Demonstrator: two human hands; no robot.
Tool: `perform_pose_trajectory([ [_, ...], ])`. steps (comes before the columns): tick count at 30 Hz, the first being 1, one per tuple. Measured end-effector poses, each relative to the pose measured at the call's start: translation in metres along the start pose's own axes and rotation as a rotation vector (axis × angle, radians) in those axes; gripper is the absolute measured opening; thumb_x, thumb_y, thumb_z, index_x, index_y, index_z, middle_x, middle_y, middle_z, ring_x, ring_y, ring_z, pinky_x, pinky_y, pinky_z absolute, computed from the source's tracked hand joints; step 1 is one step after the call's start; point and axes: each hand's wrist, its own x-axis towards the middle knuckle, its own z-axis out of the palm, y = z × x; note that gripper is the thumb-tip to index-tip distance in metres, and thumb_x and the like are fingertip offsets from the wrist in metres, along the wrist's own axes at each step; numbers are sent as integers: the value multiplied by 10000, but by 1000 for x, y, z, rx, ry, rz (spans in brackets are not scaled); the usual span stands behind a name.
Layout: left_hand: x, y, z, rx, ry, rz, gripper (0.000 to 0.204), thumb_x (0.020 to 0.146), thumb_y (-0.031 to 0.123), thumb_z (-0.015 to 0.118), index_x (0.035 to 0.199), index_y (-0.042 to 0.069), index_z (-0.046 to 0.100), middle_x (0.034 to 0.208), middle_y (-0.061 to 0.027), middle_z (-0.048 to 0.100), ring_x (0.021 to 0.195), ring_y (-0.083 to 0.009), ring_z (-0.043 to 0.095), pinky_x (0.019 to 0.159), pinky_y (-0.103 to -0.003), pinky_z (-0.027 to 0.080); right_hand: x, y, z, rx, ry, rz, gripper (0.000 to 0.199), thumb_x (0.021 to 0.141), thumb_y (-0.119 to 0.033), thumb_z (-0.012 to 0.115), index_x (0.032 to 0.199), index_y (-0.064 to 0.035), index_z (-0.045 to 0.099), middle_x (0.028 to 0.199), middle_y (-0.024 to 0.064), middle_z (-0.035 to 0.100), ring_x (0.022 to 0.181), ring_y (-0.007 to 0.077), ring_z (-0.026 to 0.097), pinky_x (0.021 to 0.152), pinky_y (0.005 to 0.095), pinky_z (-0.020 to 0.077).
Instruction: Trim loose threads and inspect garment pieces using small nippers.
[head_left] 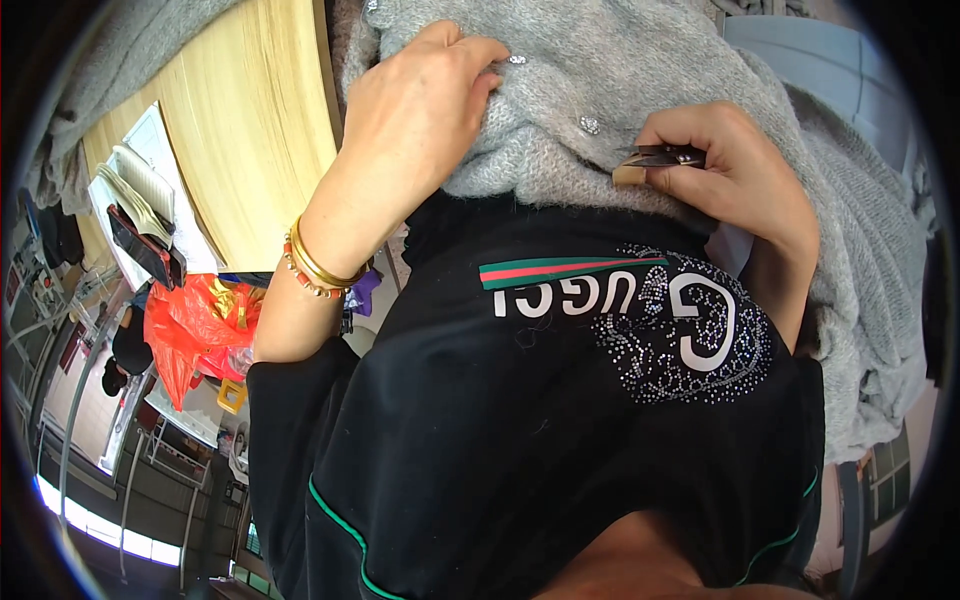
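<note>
Here, seen from the person's own head looking down, two bare hands work on a grey fuzzy knit (620,90) that fills the picture from twelve to three o'clock. The left hand (415,105), at about eleven o'clock, lies curled on the knit's lower hem, fingers bent and pressing into the wool, gripping a fold of it. Its wrist wears gold and beaded bracelets (312,268). The right hand (735,170), at about two o'clock, is closed around a small dark metal snipper (660,156), pinched between thumb and fingers, its blades pointing left toward the middle; whether the blades are open cannot be told. The snipper's tip touches the knit's edge just below a small shiny button (590,125). A second shiny button (517,60) sits near the left fingertips. The knit drapes down past the right forearm toward four o'clock. Below both hands, filling the centre down to six o'clock, is the person's black top (520,430), with a green and red stripe and a sparkly rhinestone patch. At ten o'clock is a pale wooden table (250,120); at its left end lie an open notebook (140,185) and a dark phone (145,250). Beneath the table, at about nine o'clock, sits a crumpled orange plastic bag (190,320).
</note>
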Motion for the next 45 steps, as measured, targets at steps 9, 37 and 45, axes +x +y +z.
perform_pose_trajectory([
  [9,-6,0,-15,-252,-62,-105,137,859,133,613,944,47,677,862,-137,626,779,-324,667,698,-428,522,-1,7,0,37,-29,29,73,776,-20,636,813,42,623,671,35,586,626,78,524,577,257,403],
  [37,-28,11,-37,-427,-165,-199,129,831,152,689,831,24,676,744,-93,580,636,-225,586,601,-355,468,1,11,3,45,66,-91,162,780,-132,664,840,18,661,662,132,605,595,222,588,574,346,448],
  [45,9,42,-42,-422,-160,33,130,871,99,651,966,14,674,890,-159,559,783,-333,583,690,-398,473,0,6,1,-19,-22,-68,85,796,-34,642,819,47,634,660,26,569,627,70,507,573,253,387],
])
